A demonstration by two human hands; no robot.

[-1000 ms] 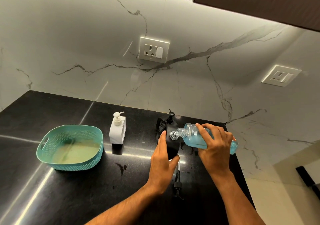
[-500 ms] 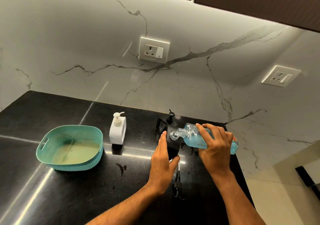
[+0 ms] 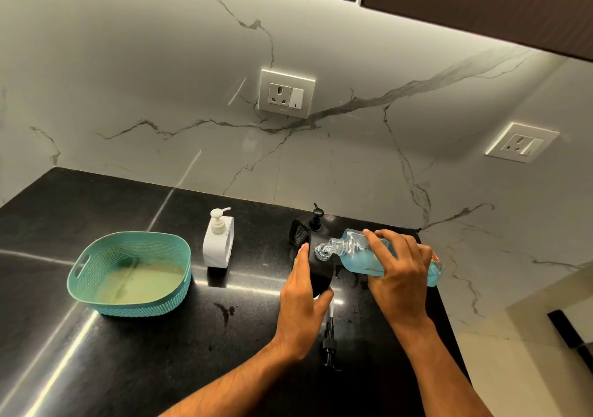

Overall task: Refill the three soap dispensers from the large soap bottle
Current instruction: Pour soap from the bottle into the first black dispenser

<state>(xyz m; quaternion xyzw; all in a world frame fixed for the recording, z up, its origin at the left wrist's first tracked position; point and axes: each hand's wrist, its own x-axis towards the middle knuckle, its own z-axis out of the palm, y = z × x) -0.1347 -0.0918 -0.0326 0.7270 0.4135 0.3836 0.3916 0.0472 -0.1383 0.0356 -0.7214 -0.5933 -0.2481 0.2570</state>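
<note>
My right hand (image 3: 396,269) grips the large clear soap bottle (image 3: 356,251), which holds blue liquid and lies tipped to the left. Its open mouth sits over the top of a black dispenser (image 3: 319,277). My left hand (image 3: 301,298) holds that black dispenser from its left side. A second black dispenser (image 3: 316,221) with its pump on stands just behind. A white dispenser (image 3: 219,243) with a pump stands to the left. A black pump head with its tube (image 3: 330,341) lies on the counter between my wrists.
A teal woven basket (image 3: 93,269) sits at the left on the black counter (image 3: 128,352). A small wet spot (image 3: 224,312) marks the counter's middle. The marble wall carries two sockets (image 3: 286,93). The counter's right edge runs close beside the bottle.
</note>
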